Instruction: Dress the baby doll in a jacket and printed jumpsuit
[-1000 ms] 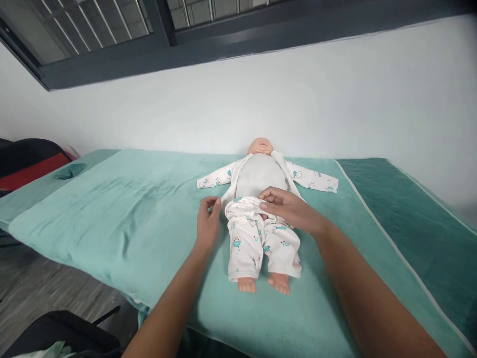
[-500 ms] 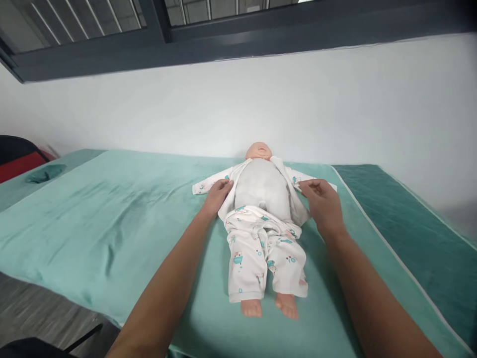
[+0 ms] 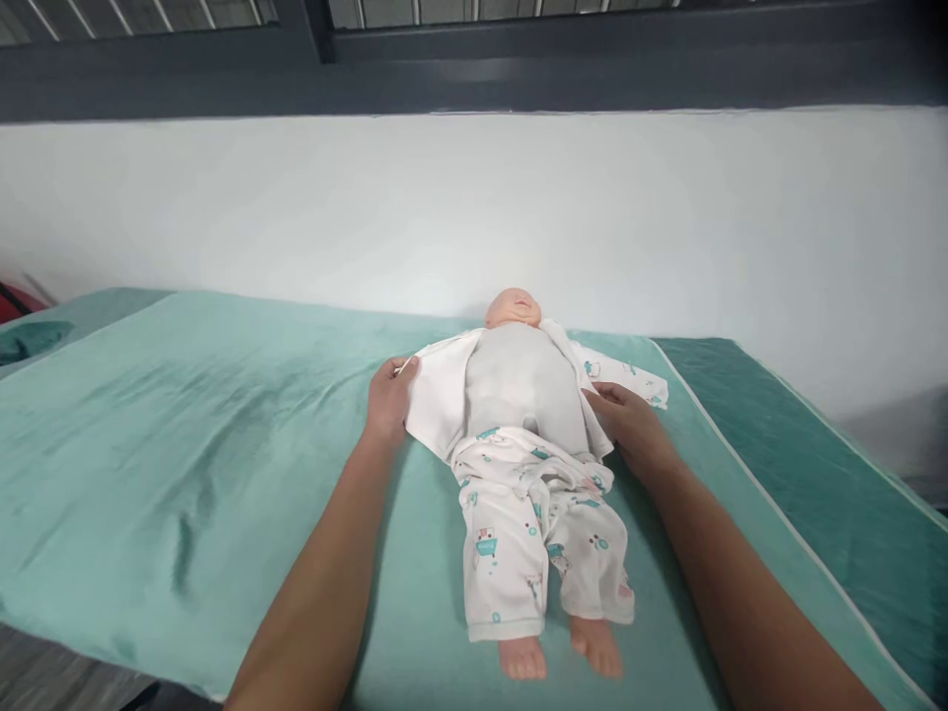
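Left hand pinches the left flap of the white printed cotton baby shirt, pulled outward from the pale plastic baby doll; right hand grips the opposite flap beside the doll's waist; the doll lies face-up between both hands on the teal velvet-covered bed, wearing white printed trousers.

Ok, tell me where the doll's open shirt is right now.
In the head view the shirt lies spread open under the doll at centre, the left hand gripping one flap, the right hand on the other.
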Demonstrator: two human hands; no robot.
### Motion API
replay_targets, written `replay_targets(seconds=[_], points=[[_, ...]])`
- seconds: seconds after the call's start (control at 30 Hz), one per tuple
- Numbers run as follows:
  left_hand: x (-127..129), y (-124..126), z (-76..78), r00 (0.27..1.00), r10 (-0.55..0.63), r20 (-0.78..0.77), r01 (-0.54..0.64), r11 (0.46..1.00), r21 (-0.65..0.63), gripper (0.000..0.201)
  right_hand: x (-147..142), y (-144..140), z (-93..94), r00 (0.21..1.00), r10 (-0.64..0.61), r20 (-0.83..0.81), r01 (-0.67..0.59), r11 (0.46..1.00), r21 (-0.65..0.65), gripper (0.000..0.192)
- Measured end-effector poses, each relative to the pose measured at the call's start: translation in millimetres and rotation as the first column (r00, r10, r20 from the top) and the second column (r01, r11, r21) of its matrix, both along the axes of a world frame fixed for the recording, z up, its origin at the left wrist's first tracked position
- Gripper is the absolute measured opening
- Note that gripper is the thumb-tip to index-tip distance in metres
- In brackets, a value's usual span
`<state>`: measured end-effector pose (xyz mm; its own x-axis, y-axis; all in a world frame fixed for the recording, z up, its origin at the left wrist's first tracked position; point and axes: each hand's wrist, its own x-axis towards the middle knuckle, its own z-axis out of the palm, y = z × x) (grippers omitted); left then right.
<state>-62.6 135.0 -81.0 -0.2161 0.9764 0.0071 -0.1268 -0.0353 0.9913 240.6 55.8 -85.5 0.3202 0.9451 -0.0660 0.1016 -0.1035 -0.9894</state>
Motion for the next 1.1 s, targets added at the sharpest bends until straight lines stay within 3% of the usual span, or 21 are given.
replay_targets(seconds=[0.13, 0.3, 0.43, 0.63, 0.8, 0.87, 0.97, 1.1], points=[[-16.6, 4.6, -7.2, 0.939, 0.107, -0.326, -0.099, 0.994, 0.041, 0.026, 1.3, -3.4, -2.8, 0.995, -0.012, -0.096, 0.013, 1.000, 0.015, 0.031], [-23.5, 2.9, -10.1, 0.672, 0.243, -0.700, -0.225, 0.967, 0.121, 0.022, 6.2, -6.4, 0.8, 0.976, -0.072, -0.206, 0.082, 0.996, 0.038, 0.029], [-20.7, -1.6, -8.5, 0.535, 0.174, -0.826, -0.266, 0.963, 0.031, 0.024, 10.8, -5.4, 2.7, 0.955, -0.072, -0.289, 0.083, 0.996, 0.028, 0.029], [-20.6, -5.1, -9.1, 0.441, 0.114, -0.890, -0.253, 0.967, -0.002, 0.026, 17.3, -9.8, 9.9, 0.968, -0.090, -0.233, 0.105, 0.993, 0.052, 0.041], [-18.3, -6.6, -8.8, 0.339, 0.074, -0.938, -0.276, 0.961, -0.024, 0.024, 64.6, -8.6, -3.7, 0.955, -0.245, 0.167, 0.247, 0.969, 0.006, 0.049], [-16.7, -6.9, -8.1, 0.318, 0.068, -0.946, -0.284, 0.958, -0.026, 0.023, 84.5, -7.5, -13.3, 0.867, -0.250, 0.432, 0.296, 0.954, -0.043, 0.045], [-14.8, -7.5, -8.0, 0.298, 0.090, -0.950, -0.282, 0.959, 0.003, 0.022, 99.8, -7.1, -26.3, 0.652, -0.163, 0.741, 0.314, 0.947, -0.068, 0.038], [-12.2, -9.8, -8.6, 0.258, 0.170, -0.951, -0.255, 0.962, 0.102, 0.022, 95.3, -6.3, -36.9, 0.546, -0.195, 0.815, 0.272, 0.961, 0.047, 0.036]])
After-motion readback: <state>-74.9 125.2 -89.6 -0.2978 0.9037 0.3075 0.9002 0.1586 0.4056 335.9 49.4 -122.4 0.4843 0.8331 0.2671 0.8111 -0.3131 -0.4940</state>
